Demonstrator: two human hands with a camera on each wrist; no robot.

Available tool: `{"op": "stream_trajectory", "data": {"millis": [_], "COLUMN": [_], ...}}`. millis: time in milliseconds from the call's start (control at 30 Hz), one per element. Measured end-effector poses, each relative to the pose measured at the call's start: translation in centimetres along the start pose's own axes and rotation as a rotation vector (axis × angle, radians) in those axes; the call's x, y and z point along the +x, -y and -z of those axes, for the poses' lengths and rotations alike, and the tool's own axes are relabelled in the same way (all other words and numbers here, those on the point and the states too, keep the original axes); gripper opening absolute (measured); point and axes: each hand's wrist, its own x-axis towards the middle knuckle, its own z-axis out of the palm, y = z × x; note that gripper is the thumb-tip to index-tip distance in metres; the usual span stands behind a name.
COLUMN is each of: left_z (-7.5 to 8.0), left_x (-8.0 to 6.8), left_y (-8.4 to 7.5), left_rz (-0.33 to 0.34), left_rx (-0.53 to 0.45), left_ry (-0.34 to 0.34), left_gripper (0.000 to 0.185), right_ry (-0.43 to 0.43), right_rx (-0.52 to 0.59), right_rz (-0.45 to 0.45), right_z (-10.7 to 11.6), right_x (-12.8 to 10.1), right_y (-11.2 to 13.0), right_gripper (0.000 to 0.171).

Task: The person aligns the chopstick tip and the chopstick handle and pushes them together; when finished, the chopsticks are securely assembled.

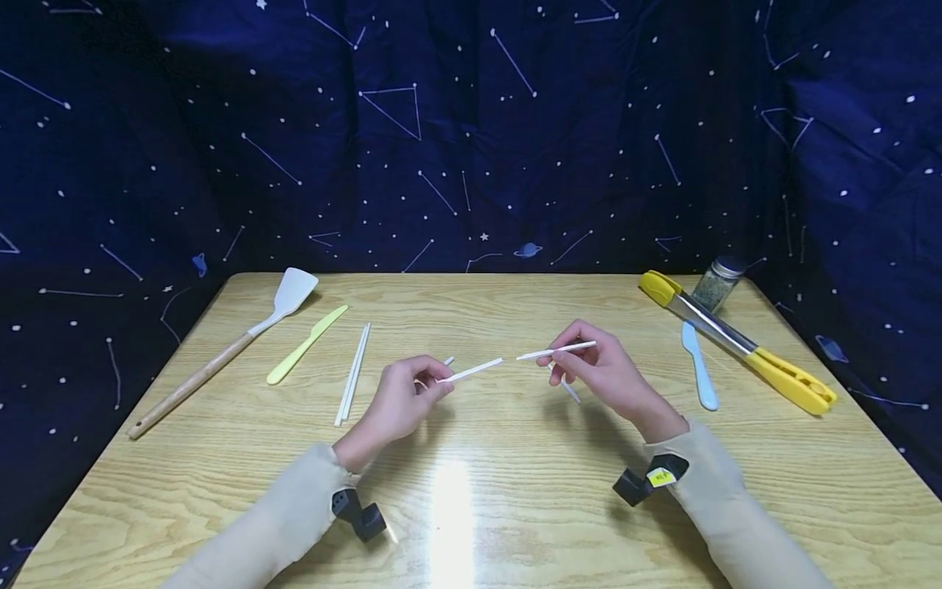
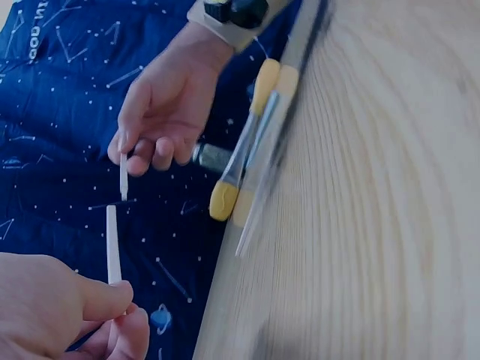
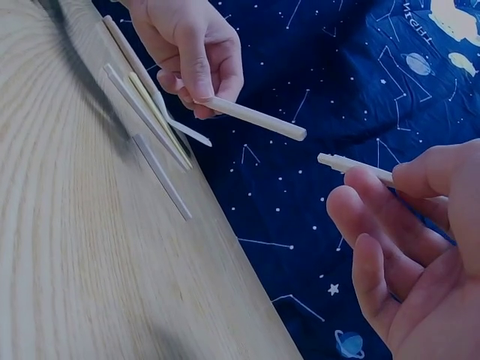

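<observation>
Both hands hold thin white sticks above the wooden table (image 1: 515, 507). Left hand (image 1: 401, 401) pinches 1 white stick (image 1: 471, 370) with its fingers curled round it. Right hand (image 1: 607, 372) pinches another white stick (image 1: 555, 352) the same way. The 2 stick tips point at each other, close but not touching. Yellow tongs (image 1: 736, 339) lie well off to the right.

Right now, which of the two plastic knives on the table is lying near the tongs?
The light blue knife, at the right side beside the yellow-handled tongs. The other knife is yellow-green and lies at the left, next to the spatula.
</observation>
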Motion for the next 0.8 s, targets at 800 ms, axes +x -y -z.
{"op": "stream_trajectory", "data": {"millis": [800], "left_z": [-1.9], "left_x": [0.5], "left_y": [-0.5], "left_rz": [-0.008], "left_rx": [-0.042], "left_ry": [0.05], "left_gripper": [0.008], "right_ry": [0.013], "right_rx": [-0.011], "right_rz": [0.036], "right_z": [0.2], "right_x": [-0.1], "right_y": [-0.2], "right_gripper": [0.013]}}
